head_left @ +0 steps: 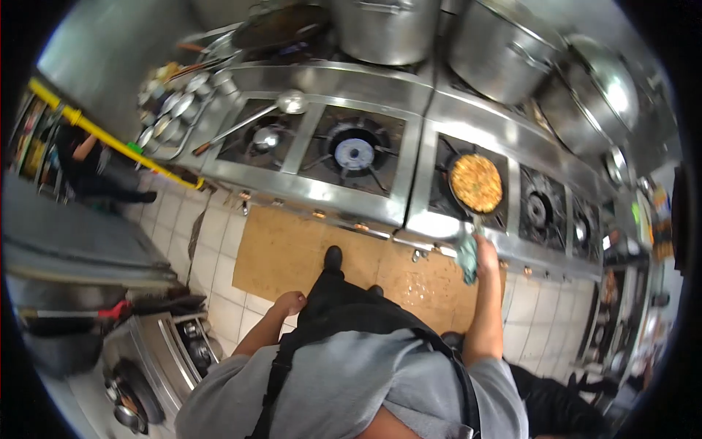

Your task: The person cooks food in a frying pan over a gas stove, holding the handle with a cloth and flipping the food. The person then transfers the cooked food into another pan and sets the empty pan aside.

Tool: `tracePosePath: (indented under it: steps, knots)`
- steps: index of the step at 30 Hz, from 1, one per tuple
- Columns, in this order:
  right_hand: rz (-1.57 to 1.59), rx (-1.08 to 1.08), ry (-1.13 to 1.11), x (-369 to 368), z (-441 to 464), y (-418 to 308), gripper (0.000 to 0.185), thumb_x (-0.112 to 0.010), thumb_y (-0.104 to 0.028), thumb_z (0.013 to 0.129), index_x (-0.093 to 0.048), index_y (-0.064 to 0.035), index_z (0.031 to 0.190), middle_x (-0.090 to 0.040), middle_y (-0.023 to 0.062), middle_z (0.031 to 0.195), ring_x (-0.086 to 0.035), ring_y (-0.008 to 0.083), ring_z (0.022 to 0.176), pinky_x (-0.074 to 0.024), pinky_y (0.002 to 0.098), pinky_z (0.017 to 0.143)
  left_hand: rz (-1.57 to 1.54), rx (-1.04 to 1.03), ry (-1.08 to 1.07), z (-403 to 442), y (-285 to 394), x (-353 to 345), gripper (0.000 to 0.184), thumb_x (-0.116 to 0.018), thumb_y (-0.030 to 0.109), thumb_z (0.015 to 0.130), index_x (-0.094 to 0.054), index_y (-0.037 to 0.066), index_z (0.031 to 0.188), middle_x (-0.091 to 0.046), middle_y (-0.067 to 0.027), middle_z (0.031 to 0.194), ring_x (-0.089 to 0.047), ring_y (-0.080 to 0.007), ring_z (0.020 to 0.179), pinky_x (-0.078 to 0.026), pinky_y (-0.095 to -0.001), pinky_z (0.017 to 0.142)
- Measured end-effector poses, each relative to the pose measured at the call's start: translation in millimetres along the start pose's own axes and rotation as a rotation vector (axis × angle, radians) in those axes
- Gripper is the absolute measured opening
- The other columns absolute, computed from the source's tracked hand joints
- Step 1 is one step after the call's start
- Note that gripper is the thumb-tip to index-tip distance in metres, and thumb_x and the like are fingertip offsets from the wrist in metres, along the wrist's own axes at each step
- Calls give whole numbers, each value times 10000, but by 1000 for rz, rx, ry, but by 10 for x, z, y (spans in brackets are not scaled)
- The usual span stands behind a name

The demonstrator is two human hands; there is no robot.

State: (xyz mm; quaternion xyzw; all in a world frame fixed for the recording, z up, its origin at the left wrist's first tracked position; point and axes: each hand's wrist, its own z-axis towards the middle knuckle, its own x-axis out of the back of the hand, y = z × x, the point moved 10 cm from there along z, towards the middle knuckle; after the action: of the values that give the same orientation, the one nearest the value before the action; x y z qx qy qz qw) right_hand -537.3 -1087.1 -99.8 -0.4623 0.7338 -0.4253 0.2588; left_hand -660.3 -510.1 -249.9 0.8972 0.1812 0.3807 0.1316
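A frying pan [458, 192] rests on a burner of the stove, filled with a round, golden-brown omelette-like food [476, 183]. Its handle points toward me, and my right hand [485, 254] is closed around it with a green cloth [466, 257]. Part of the cloth hangs down below the hand. My left hand [291, 302] is beside my left hip, fingers curled, with nothing visible in it. A long-handled ladle [291, 102] lies across the stove's left part, well away from either hand.
Large metal pots [386, 33] stand along the back of the stove. Metal containers with utensils [172, 121] sit at its left end, near a yellow pole [117, 143]. Brown matting [278, 252] covers the tiled floor before the stove. Another person [84, 161] stands at the far left.
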Motion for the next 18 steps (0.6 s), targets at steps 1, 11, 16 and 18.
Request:
tracePosePath:
  steps: [1,11,16,18]
  knots:
    - [-34,9,33,138,22,122,301,-542,-229,863,-614,32,994,-622,69,831,-577,159,693,-472,303,633,-26,27,29,4,-12,65,337,-490,320,809,-672,56,913,-653,-207,930,-618,-372,901,-485,-419,772]
    - [-183,65,66,212,35,26,289,-518,-274,882,-601,1,916,-595,55,781,-568,163,695,-461,304,628,-44,31,19,13,-29,43,339,-490,318,806,-664,81,972,-657,-198,942,-613,-368,933,-482,-428,803]
    - [60,40,39,37,203,10,295,-490,-259,887,-618,4,926,-625,71,795,-602,174,664,-488,310,600,3,0,-27,0,-108,-151,329,-510,321,806,-663,79,967,-661,-196,934,-620,-364,923,-486,-428,792]
    - [-80,32,61,21,28,-136,295,-519,-234,868,-615,36,941,-634,88,784,-608,180,677,-494,314,628,-22,17,-33,24,-197,-147,315,-538,316,803,-661,74,963,-662,-193,931,-624,-357,916,-489,-415,782]
